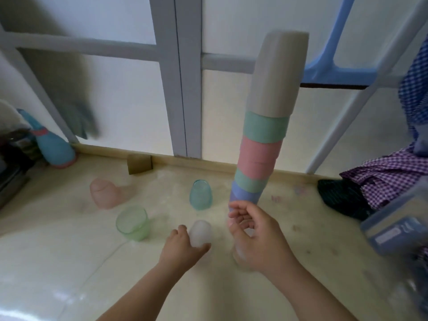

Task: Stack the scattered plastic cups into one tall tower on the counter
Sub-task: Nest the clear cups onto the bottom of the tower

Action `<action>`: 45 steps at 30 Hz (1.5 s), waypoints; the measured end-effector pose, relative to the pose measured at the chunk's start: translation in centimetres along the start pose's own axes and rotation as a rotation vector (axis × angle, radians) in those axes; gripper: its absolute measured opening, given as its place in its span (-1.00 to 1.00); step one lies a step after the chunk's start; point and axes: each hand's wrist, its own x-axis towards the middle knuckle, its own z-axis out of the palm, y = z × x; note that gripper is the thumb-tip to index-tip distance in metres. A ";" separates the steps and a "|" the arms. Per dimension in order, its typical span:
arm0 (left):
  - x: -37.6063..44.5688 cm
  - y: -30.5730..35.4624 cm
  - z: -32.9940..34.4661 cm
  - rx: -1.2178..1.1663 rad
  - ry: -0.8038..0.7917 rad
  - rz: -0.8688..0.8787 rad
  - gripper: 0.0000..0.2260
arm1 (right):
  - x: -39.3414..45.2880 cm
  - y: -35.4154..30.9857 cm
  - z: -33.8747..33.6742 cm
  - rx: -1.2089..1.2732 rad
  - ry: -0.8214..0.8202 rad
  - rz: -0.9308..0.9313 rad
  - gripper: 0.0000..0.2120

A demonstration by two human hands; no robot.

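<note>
A tall tower of upside-down cups (pixel 264 140) rises from the counter, beige on top, then green, pink, green and blue bands. My right hand (pixel 254 237) curls around the tower's base, fingers bent; the lowest cup is hidden behind it. My left hand (pixel 183 249) grips a frosted white cup (pixel 201 231) standing upside down on the counter. Loose cups stand further left: a teal one (pixel 200 197) upside down, a light green one (pixel 133 222) upright, and a pink one (pixel 103 193) lying tilted.
The beige counter (pixel 69 262) ends at a window frame (pixel 183 89). A blue-and-pink bottle (pixel 54 147) stands at the far left. Checked purple cloth (pixel 391 179) and a clear blue-lidded box (pixel 398 230) crowd the right side. A small cardboard block (pixel 139 163) sits by the sill.
</note>
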 end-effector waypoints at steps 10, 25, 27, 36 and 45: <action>1.4 -3.7 -3.4 -0.256 -0.187 0.153 -0.55 | 0.0 1.7 7.2 -0.115 0.097 0.291 -0.68; -2.6 -1.3 -9.5 -0.628 -0.222 0.715 -0.53 | -1.1 -5.6 2.1 -0.093 0.213 0.207 -0.48; -2.7 -0.7 -9.0 -0.612 -0.168 0.695 -0.58 | -2.0 -5.5 -0.4 -0.155 0.329 0.199 -0.43; -3.7 -0.4 -6.5 -0.514 -0.145 0.604 -0.74 | -3.1 1.6 -1.7 -0.147 0.372 0.357 -0.59; -3.1 -3.1 -7.8 -0.453 -0.034 0.505 -0.74 | -2.6 0.4 -1.1 -0.354 0.409 0.255 -0.30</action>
